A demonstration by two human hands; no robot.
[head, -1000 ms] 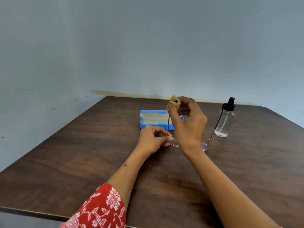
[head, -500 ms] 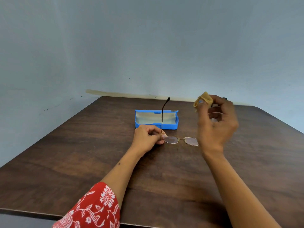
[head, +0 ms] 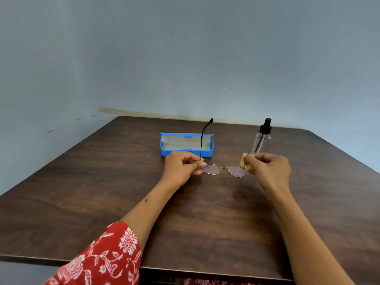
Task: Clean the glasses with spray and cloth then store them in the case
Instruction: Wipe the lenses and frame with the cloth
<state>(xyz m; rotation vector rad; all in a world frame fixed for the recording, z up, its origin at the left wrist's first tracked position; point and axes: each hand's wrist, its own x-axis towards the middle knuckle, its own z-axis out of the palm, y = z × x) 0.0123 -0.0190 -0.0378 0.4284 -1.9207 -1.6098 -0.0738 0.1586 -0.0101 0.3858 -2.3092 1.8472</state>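
Gold-rimmed glasses (head: 223, 170) hang just above the brown table, lenses facing me. My left hand (head: 182, 166) pinches the frame at its left hinge, where one dark temple arm stands upright. My right hand (head: 269, 168) pinches a small folded yellow cloth (head: 245, 163) against the right end of the frame; the right temple is hidden behind it. Behind the glasses lies the open blue case (head: 186, 145) with a pale lining. A clear spray bottle (head: 261, 138) with a black pump top stands to the case's right.
The dark wooden table (head: 102, 182) reaches back to a pale blue-grey wall. Its near edge runs just under my forearms. A red patterned sleeve (head: 107, 256) covers my left upper arm at the bottom.
My right hand came down from near the left temple, swung right with the cloth, and now holds it at the right end of the frame. The bottle is uncovered again.
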